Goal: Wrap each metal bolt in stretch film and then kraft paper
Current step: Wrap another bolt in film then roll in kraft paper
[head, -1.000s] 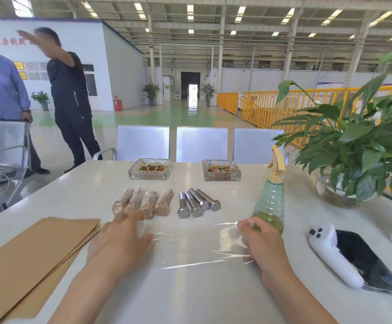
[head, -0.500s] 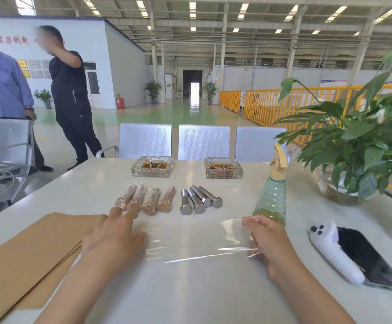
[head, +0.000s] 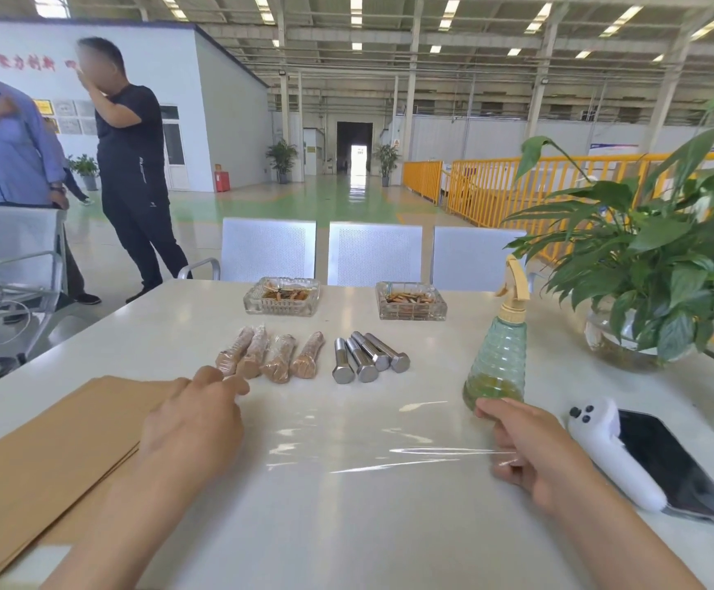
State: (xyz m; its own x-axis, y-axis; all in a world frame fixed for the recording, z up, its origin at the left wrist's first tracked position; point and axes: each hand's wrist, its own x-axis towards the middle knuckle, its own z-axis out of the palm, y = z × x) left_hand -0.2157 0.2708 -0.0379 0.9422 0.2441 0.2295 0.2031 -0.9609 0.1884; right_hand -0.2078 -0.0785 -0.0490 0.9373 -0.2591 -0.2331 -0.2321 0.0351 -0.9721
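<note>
Stretch film (head: 372,440), one clear sheet, lies flat on the white table (head: 346,538) between both hands, with creases and glare marking its near edge. Left hand (head: 193,427) rests palm-down at the film's left edge, fingers extended forward and relaxed; fingertips lie just short of the wrapped bolts. Right hand (head: 529,453) sits at the film's right edge with fingers curled; thumb and fingers appear to pinch the film's edge, though the clear material makes the exact contact hard to confirm.

Bare metal bolts (head: 368,357), four, lie side by side beyond the film, hex heads toward the viewer. Wrapped bolts (head: 270,355), four, in brown paper, lie in a row just left of the bare ones. Kraft paper (head: 48,462), a stack of sheets, lies on the table to the left, partly under the left forearm.

Green spray bottle (head: 495,368) stands upright just beyond the right hand. White controller (head: 610,457) and a black phone (head: 678,466) lie to the right, touching. Two glass ashtrays (head: 280,296) sit at the far side. Potted plant (head: 653,266) stands at the right edge. Two people (head: 129,163) stand on the floor at far left.
</note>
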